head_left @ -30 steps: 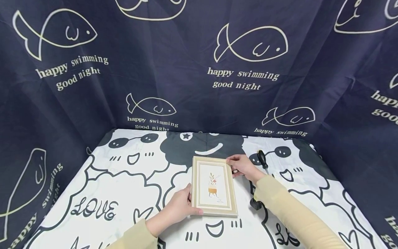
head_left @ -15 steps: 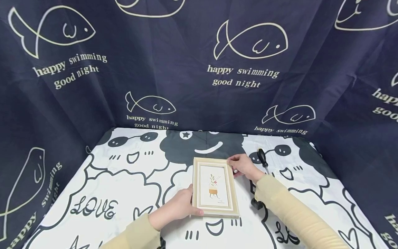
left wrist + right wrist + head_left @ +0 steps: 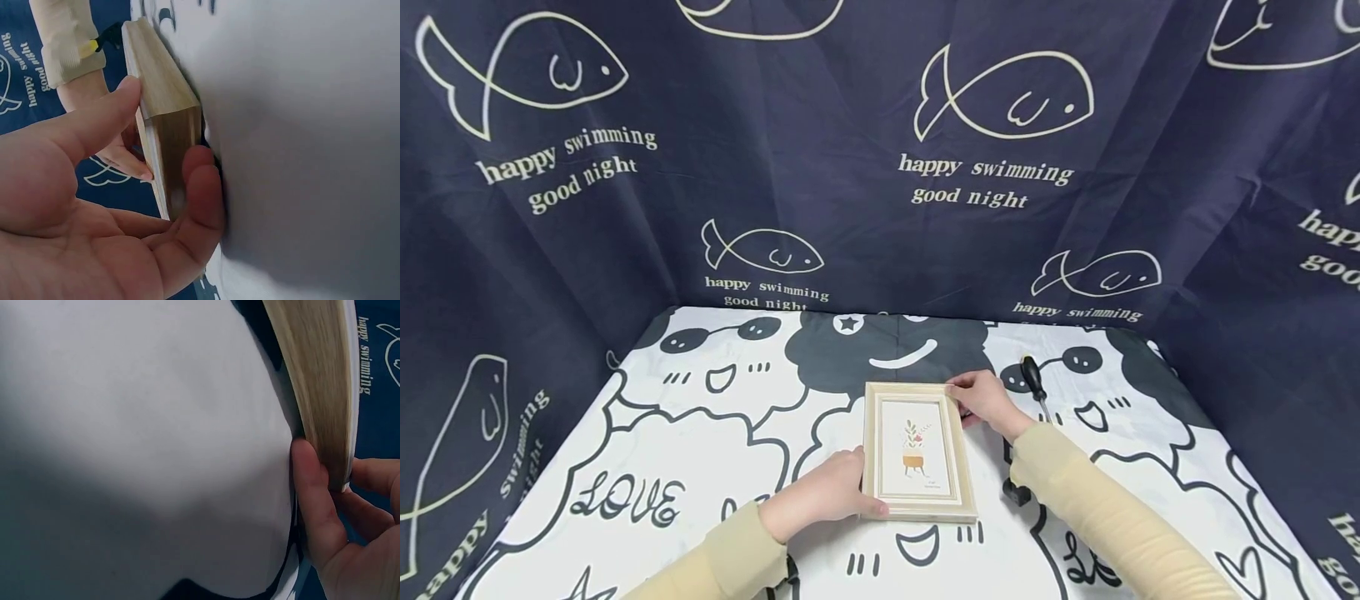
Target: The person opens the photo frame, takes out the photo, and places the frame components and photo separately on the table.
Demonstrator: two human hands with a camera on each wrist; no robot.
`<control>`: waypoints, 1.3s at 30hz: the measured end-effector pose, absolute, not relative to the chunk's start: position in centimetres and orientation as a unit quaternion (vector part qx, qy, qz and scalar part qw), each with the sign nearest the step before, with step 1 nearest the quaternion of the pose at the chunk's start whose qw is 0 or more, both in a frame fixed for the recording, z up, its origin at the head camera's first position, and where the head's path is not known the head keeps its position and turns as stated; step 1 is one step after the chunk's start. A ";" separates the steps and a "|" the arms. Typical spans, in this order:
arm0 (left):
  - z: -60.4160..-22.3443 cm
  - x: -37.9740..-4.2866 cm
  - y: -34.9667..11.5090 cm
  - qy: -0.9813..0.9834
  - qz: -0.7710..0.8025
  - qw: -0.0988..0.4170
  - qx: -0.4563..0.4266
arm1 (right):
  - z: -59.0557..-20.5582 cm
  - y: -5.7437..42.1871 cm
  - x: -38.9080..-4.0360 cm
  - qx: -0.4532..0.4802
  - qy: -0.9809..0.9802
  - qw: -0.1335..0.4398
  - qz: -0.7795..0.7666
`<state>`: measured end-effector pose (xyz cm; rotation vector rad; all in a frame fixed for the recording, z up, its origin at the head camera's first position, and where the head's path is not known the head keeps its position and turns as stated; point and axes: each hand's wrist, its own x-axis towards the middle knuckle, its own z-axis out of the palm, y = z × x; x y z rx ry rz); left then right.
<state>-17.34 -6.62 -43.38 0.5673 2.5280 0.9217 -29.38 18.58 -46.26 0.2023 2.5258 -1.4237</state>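
A pale wooden picture frame [image 3: 917,450] with a plant print lies face up, low over the patterned cloth. My left hand [image 3: 829,493] grips its near left corner, the thumb on the front face and the other fingers around the side and back edge, as the left wrist view shows. At the far right corner my right hand [image 3: 988,402] pinches the frame between thumb and fingers. In the right wrist view the frame's wooden side edge [image 3: 322,387] stands just off the cloth, with a finger under it.
Right of the frame lies a screwdriver [image 3: 1034,382] with a black and yellow handle, its lower part behind the right sleeve. A black object [image 3: 1017,492] shows beside that sleeve. White printed cloth [image 3: 700,450] covers the table, and a dark blue curtain [image 3: 865,167] rises behind it.
The picture frame and both hands have stayed nearly in place, with only a slight shift of the frame. The camera view has tilted a little downward.
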 end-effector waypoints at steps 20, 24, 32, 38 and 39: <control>-44.4 -20.0 -7.8 0.902 0.337 0.199 0.184 | -45.4 19.3 -24.8 0.016 0.850 0.166 -0.499; -44.5 -20.7 -7.5 0.891 0.364 0.203 0.178 | -45.3 19.3 -23.2 0.024 0.854 0.168 -0.492; -44.9 -21.9 -7.0 0.897 0.365 0.193 0.160 | -45.9 19.2 -21.7 0.011 0.872 0.143 -0.468; -45.1 -22.0 -6.7 0.895 0.370 0.193 0.158 | -46.3 19.1 -21.4 0.001 0.883 0.132 -0.450; -45.1 -22.0 -6.7 0.894 0.371 0.191 0.160 | -46.3 19.1 -21.3 -0.001 0.884 0.130 -0.450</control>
